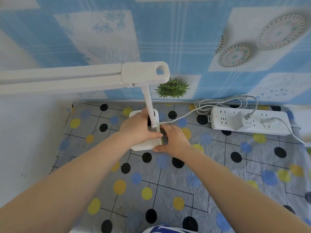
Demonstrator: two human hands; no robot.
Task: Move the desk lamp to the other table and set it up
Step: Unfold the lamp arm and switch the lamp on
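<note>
A white desk lamp (145, 69) stands on the table with the dotted cloth (168, 179), its long head reaching out to the left. My left hand (139, 126) lies on the lamp's flat base (143, 146), fingers wrapped around the foot of the stem. My right hand (171, 138) presses against the base's right edge, right where a white cable (188, 113) plugs in. The cable runs to a white adapter (242, 121) on the power strip (249, 121).
The power strip lies at the table's back right with a second plug and coiled cord. A small green plant (172, 88) stands behind the lamp against the blue patterned wall. At the left, the table ends beside a white wall.
</note>
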